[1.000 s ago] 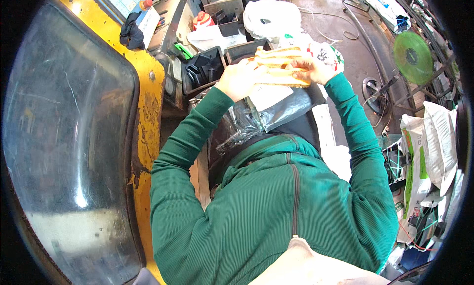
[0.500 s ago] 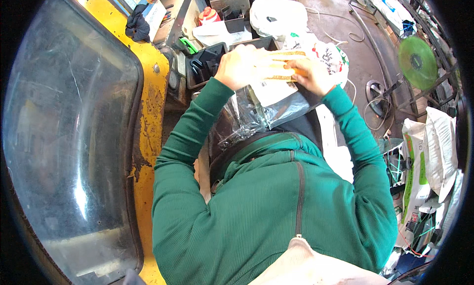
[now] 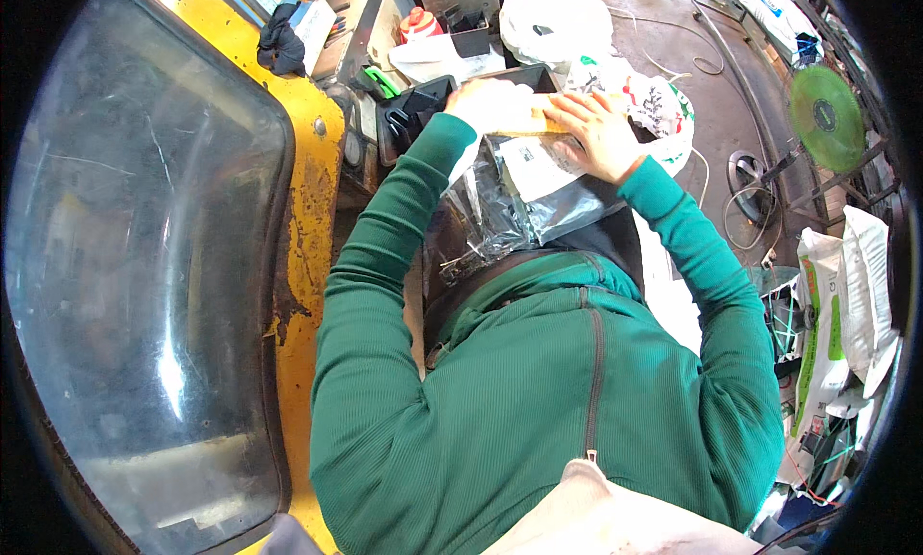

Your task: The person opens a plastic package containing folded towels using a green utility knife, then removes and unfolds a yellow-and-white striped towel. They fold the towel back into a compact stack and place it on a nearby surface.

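Note:
My left hand (image 3: 492,105) is over the far left end of a flat yellow-orange piece (image 3: 531,123); glare washes out its fingers, so its grip cannot be read. My right hand (image 3: 604,134) lies with fingers stretched and spread over the right end of that piece. What the piece is, I cannot make out; the hands cover much of it. Below them, across my lap, rests a clear plastic bag (image 3: 567,212) with dark contents. A white printed sheet (image 3: 540,171) lies on the bag, next to my right hand.
Black bins (image 3: 423,101) stand beyond my left hand. White plastic bags (image 3: 556,26) sit beyond and right of my hands. A yellow machine frame with a scratched clear panel (image 3: 154,257) rises at my left. At right are a green round disc (image 3: 825,120), a cable-strewn floor and white sacks (image 3: 865,296).
My right hand has gone from curled fingers on the yellow-orange piece to spread fingers lying over it. The piece shows less now. The whole view has shifted slightly.

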`<state>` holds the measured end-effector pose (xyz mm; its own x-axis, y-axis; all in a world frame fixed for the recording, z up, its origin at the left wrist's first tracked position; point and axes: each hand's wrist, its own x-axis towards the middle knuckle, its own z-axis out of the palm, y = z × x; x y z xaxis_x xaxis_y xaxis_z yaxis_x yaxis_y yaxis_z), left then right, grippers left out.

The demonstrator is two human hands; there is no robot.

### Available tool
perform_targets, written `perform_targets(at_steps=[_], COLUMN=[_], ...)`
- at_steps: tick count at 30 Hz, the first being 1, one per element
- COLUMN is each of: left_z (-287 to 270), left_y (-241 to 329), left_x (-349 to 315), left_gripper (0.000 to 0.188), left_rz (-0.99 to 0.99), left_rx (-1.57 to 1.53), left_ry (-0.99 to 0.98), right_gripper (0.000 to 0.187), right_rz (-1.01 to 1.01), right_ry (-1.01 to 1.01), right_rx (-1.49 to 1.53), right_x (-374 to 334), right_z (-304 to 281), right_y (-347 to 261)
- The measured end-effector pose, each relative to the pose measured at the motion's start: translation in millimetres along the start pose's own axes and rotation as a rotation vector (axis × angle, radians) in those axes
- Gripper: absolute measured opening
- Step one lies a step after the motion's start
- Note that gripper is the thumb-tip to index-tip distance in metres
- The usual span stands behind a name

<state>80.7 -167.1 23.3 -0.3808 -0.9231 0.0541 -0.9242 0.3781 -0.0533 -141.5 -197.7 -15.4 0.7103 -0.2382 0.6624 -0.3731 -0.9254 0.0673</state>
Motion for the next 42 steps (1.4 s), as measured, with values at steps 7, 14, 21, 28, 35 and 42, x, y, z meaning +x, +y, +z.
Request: perform_targets(at_steps=[7, 14, 21, 28, 35, 42], left_z=[-161.5, -201.1, -185.2, -191.2, -208.8, -230.9], left_y=[-29.7, -122.5, -165.6, -58.7, 43.2, 110.4], left_x=[-95.6, -102.2, -120.5, -184.2, -237.6, -209.0], left_gripper=[0.028, 0.071, 0.021, 0.017, 0.026, 0.028], left_rz=[-0.272, -1.074, -0.637, -0.564, -0.639, -0.612], left_rx=[-0.177, 0.13, -0.14, -0.313, 0.508, 0.639], left_ry=[1.528, 1.004, 1.147, 1.253, 1.453, 1.721], right_gripper=[0.057, 0.056, 0.048, 0.055, 0.031, 0.04], right_rz=[0.147, 0.103, 0.34, 0.693, 1.089, 0.771], right_ry=[-0.174, -0.377, -0.431, -0.358, -0.054, -0.025], right_rx=[0.027, -0.047, 0.436, 1.156, 2.182, 2.445], right_x=[4.8, 39.9, 19.0, 10.6, -5.9, -7.8], right_z=[15.4, 14.0, -3.4, 7.5, -11.8, -13.8], right_y=[22.7, 23.0, 31.5, 51.8, 54.0, 20.5])
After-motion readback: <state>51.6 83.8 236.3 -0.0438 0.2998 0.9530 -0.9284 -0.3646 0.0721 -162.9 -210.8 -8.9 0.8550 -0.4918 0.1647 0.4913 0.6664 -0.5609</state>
